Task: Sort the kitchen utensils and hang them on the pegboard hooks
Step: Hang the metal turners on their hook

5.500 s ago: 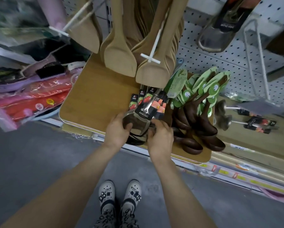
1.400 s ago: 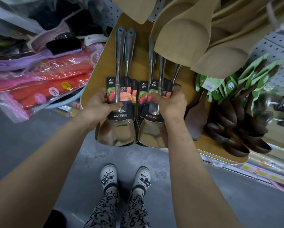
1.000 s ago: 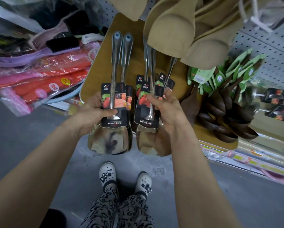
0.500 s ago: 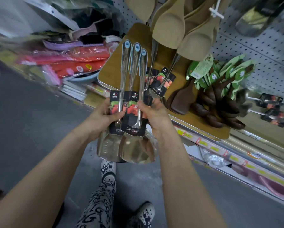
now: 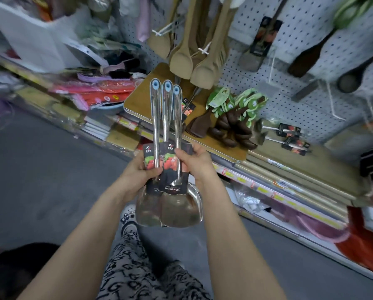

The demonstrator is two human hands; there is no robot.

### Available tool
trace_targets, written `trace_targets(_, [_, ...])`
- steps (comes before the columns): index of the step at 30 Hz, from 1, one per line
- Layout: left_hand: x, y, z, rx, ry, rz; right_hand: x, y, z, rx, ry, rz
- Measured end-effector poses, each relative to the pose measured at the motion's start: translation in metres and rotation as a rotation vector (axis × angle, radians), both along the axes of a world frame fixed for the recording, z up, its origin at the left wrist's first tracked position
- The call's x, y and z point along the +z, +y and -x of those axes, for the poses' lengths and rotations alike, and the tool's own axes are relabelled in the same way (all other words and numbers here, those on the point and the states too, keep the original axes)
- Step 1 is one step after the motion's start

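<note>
Three steel spatulas (image 5: 165,118) with blue-tipped handles and black label cards stand upright in a bunch in front of me, blades down. My left hand (image 5: 138,176) grips the leftmost one at its card. My right hand (image 5: 194,163) grips the other two at their cards. The bunch is lifted off the wooden board (image 5: 138,98), where at least one more carded steel spatula (image 5: 190,102) still lies. The white pegboard (image 5: 241,83) rises behind the board, with pale wooden spatulas (image 5: 194,61) hanging from its hooks.
Dark wooden spoons with green tags (image 5: 231,124) are piled on the board's right part. Two carded whisks (image 5: 289,135) lie further right. Dark spatulas (image 5: 306,59) and a carded steel one (image 5: 257,48) hang on the pegboard. Pink and red packaged goods (image 5: 99,92) fill the shelf at left.
Both hands lifted the spatulas off the board and drew them together into one upright bunch, away from the shelf. My view has tilted up toward the pegboard.
</note>
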State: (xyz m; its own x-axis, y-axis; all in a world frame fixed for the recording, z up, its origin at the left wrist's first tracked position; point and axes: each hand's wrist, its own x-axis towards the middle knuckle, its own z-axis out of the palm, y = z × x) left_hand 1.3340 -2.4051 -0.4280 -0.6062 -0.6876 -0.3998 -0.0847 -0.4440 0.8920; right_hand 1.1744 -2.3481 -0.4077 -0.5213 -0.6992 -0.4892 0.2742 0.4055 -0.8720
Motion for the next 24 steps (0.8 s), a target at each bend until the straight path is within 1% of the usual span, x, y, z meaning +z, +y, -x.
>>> trace_targets(5, [0.045,0.028,0.017,-0.021,0.043,0.051,0.042,0.035,0.01,-0.067,0.086,0.111])
trace_targets(12, [0.105,0.037,0.057,-0.144,0.13,0.159,0.117,0.071,0.044,-0.12,0.165,0.256])
trace_targets(18, [0.151,0.047,0.101,-0.174,0.227,0.207,0.175,0.093,0.072,-0.182,0.193,0.302])
trace_targets(22, [0.166,0.037,0.127,-0.187,0.199,0.307,0.192,0.09,0.091,-0.215,0.266,0.318])
trace_targets(24, [0.169,0.027,0.14,-0.19,0.192,0.315,0.195,0.084,0.101,-0.227,0.308,0.31])
